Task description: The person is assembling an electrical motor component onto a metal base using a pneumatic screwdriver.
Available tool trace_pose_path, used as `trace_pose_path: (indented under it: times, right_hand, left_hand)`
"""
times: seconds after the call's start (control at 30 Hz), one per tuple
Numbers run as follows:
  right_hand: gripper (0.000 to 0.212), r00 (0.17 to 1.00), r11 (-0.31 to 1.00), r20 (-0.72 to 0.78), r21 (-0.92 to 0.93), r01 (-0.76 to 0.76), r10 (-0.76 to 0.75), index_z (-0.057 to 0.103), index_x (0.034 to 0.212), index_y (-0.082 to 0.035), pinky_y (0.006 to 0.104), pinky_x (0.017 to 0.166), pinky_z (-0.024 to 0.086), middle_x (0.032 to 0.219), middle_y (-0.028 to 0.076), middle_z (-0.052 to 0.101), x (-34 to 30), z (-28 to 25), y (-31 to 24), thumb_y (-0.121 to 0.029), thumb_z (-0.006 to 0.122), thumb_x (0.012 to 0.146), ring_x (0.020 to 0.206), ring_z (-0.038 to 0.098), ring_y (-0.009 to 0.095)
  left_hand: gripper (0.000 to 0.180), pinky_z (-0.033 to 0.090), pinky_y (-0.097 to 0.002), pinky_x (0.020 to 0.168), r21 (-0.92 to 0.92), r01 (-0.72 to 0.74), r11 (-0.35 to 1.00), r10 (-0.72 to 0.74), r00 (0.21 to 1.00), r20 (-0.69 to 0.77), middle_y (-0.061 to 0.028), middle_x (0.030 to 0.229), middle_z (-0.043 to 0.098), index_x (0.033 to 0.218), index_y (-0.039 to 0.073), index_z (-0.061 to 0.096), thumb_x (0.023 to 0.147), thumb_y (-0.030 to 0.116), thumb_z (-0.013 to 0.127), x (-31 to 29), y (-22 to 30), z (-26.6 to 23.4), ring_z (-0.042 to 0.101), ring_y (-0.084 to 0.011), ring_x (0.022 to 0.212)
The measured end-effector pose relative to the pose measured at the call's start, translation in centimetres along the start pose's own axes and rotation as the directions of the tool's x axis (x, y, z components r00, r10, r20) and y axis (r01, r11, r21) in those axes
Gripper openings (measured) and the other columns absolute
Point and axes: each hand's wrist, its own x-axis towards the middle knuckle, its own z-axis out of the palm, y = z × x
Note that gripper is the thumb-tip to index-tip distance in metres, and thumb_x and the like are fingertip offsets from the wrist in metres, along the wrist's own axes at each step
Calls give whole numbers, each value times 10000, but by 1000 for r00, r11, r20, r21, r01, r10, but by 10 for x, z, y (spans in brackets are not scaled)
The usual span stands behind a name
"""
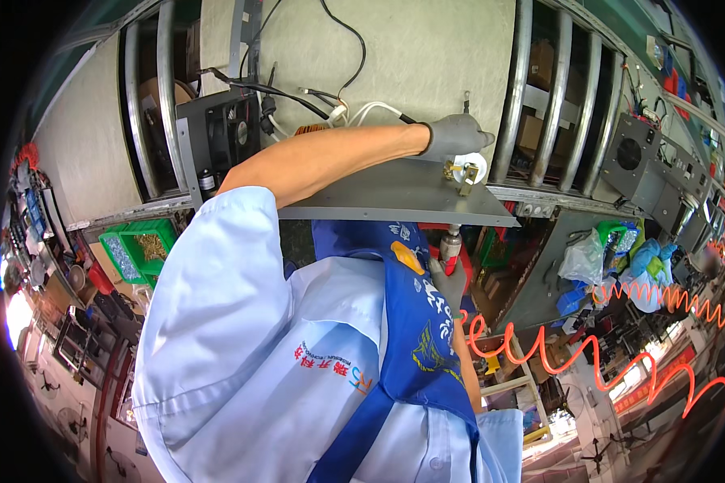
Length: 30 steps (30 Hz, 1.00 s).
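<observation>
My left hand, in a grey glove, reaches across a dark grey metal panel to its right end. Its fingers are curled, and what they hold, if anything, is hidden. Just below that hand are a white round part and a brass-coloured metal piece. Under the panel's near edge, my gloved right hand is closed round a red and silver power screwdriver, its tip pointing up toward the panel. Black and white cables lie beyond my left forearm, beside a dark housing with a fan.
Metal rollers flank the pale work board on both sides. Green bins of small parts stand at left. To the right are another grey housing, plastic bags and an orange coiled hose.
</observation>
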Motion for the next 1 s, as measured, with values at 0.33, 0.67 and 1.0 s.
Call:
trace_pose_path:
  times: [0.33, 0.67, 1.0]
  right_hand:
    - [335, 999, 999, -35, 40, 2, 0, 659, 1106, -6, 284, 700, 484, 866, 11, 671, 2, 10, 7, -215, 763, 866, 768, 571, 88]
    - [336, 998, 999, -61, 48, -11, 14, 654, 1126, 3, 280, 702, 493, 893, 17, 679, 3, 18, 5, -176, 770, 865, 776, 582, 92]
    - [301, 983, 995, -157, 8, 103, -100, 652, 1104, 11, 289, 707, 495, 905, 49, 692, 14, 36, 13, -177, 753, 892, 788, 594, 101]
  left_hand:
    - [561, 490, -463, 731, -43, 69, 997, -69, 998, -3, -200, 755, 630, 740, -60, 609, 976, 438, 508, 3, -1, 4, 601, -293, 698]
    - [578, 483, -475, 762, -20, 37, 999, -37, 999, -14, -216, 780, 646, 759, -82, 616, 985, 440, 510, -1, 1, 1, 593, -288, 729]
    - [542, 518, -454, 789, -57, 109, 992, -108, 994, 24, -216, 881, 667, 874, -77, 650, 983, 439, 522, 1, 3, 1, 649, -298, 798]
